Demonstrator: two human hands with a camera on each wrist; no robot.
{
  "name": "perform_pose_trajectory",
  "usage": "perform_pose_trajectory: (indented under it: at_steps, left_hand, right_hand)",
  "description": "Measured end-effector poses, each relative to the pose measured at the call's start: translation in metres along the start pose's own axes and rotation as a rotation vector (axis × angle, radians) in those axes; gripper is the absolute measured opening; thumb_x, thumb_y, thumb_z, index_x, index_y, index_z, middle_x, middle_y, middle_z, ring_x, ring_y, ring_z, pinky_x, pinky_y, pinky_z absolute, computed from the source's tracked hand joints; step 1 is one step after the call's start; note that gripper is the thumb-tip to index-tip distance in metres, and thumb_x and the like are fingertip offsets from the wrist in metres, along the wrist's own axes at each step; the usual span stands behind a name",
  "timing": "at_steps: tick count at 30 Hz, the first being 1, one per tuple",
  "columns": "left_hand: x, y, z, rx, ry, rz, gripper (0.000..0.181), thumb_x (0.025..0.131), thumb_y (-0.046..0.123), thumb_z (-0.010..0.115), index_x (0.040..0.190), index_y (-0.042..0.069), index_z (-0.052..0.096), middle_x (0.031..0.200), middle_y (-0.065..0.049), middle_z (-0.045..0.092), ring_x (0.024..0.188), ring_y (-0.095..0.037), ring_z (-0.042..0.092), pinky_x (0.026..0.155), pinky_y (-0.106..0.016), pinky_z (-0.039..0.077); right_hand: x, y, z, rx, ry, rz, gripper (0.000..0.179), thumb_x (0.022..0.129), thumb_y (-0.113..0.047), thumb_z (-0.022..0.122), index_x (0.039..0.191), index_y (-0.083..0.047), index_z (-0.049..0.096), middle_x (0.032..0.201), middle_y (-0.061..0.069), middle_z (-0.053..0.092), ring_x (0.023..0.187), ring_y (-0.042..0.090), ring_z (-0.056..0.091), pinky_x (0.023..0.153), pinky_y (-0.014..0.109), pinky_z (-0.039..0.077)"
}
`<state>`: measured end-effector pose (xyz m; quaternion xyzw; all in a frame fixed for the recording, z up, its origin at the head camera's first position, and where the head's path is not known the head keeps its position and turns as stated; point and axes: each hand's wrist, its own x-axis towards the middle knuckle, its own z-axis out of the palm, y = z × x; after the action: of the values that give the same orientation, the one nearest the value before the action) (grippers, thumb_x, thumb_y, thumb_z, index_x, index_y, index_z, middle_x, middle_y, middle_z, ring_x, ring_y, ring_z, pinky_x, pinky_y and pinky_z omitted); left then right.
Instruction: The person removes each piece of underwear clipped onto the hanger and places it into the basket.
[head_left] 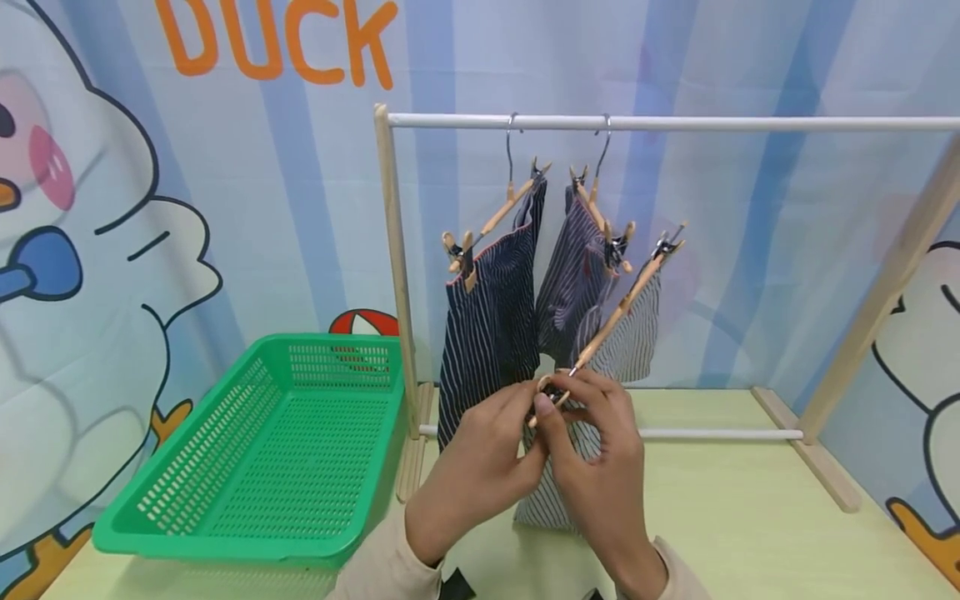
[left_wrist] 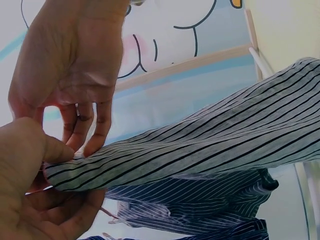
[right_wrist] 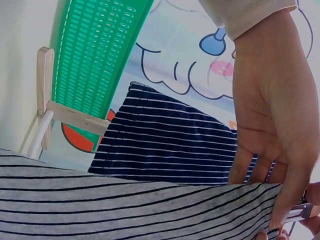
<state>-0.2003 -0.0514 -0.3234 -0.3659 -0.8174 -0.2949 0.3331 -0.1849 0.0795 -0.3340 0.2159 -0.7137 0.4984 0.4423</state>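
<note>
In the head view a wooden clip hanger (head_left: 618, 312) slants between my hands and the rack, its far clip (head_left: 666, 247) gripping light grey pants (head_left: 637, 333) with dark stripes. My left hand (head_left: 483, 454) and right hand (head_left: 607, 458) meet at its near clip (head_left: 553, 392), both pinching there with thumbs and fingertips. The pants' upper corner lies between the fingers, and the fabric hangs below. In the left wrist view the right hand (left_wrist: 75, 65) touches the grey pants (left_wrist: 200, 145) near that corner. Fingers partly hide the clip.
Dark navy striped pants (head_left: 487, 325) and greyish-purple striped pants (head_left: 573, 283) hang on hangers from the white rail (head_left: 675, 123), just beyond my hands. A green basket (head_left: 180, 467) stands left of the rack. The rack's right foot (head_left: 810, 450) rests on the pale table (head_left: 750, 517).
</note>
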Motion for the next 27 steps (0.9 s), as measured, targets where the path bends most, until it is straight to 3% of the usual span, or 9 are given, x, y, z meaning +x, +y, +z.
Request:
perform_pose_trajectory:
  at_steps: [6, 13, 22, 27]
  left_hand:
    - [0.0000, 0.0009, 0.0015, -0.014, 0.050, 0.010, 0.028, 0.085, -0.003, 0.068, 0.113, 0.000, 0.067, 0.104, -0.010, 0.073, 0.092, -0.016, 0.071, 0.080, -0.029, 0.059]
    - [0.0009, 0.0006, 0.0016, -0.032, 0.055, -0.042, 0.030, 0.085, -0.007, 0.067, 0.114, -0.002, 0.067, 0.104, -0.013, 0.075, 0.096, -0.020, 0.074, 0.079, -0.031, 0.060]
    - [0.0012, -0.0012, 0.0073, -0.132, 0.086, -0.109, 0.024, 0.087, -0.004, 0.065, 0.111, 0.000, 0.067, 0.100, -0.011, 0.075, 0.089, -0.017, 0.074, 0.075, -0.029, 0.060]
    - [-0.0005, -0.0007, 0.0089, -0.157, 0.076, -0.141, 0.028, 0.087, -0.002, 0.064, 0.115, -0.001, 0.066, 0.093, -0.009, 0.073, 0.071, -0.010, 0.064, 0.063, -0.020, 0.053]
  right_hand:
    - [-0.0015, 0.0010, -0.0003, -0.007, -0.006, 0.006, 0.026, 0.088, -0.001, 0.072, 0.112, -0.007, 0.071, 0.117, 0.011, 0.062, 0.112, 0.008, 0.055, 0.085, 0.013, 0.051]
    - [-0.0010, 0.0007, -0.0002, -0.039, -0.007, -0.004, 0.032, 0.086, -0.004, 0.075, 0.116, -0.012, 0.072, 0.115, 0.009, 0.062, 0.107, 0.008, 0.055, 0.085, 0.013, 0.050]
    - [-0.0026, 0.0006, 0.0012, -0.066, -0.005, -0.023, 0.035, 0.085, -0.005, 0.075, 0.119, -0.014, 0.072, 0.116, 0.009, 0.062, 0.108, 0.010, 0.054, 0.084, 0.012, 0.049]
    - [-0.0046, -0.0001, 0.0019, -0.080, -0.024, -0.027, 0.035, 0.085, -0.005, 0.075, 0.119, -0.011, 0.072, 0.116, 0.011, 0.061, 0.109, 0.012, 0.052, 0.084, 0.012, 0.049]
